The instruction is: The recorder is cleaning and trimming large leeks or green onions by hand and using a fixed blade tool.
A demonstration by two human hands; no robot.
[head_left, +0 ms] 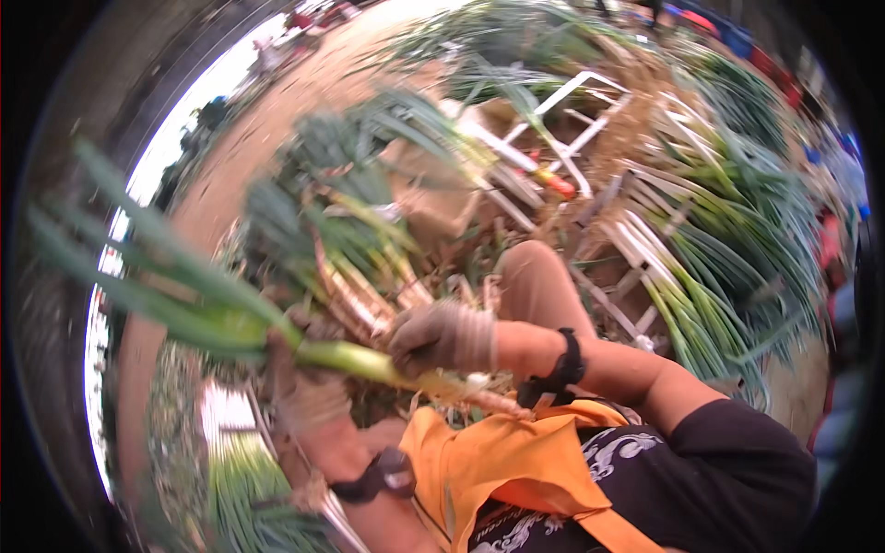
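A large green onion lies slantwise across in front of me. Its blurred green leaves reach out to the far left, and its pale root end points toward my orange apron. My left hand, in a dirty work glove, is closed round the neck where the leaves begin. Also gloved, my right hand has its fingers curled closed at the paler stalk; its fingertips are partly hidden. Loose pale peel hangs by the stalk below that hand. Just beyond lie unpeeled green onions with brownish stalks.
At right, several green onions with white stalks rest across a white frame. Another white frame stands farther off. More green onions lie in a rack at lower left. A brown sack sits among the far piles.
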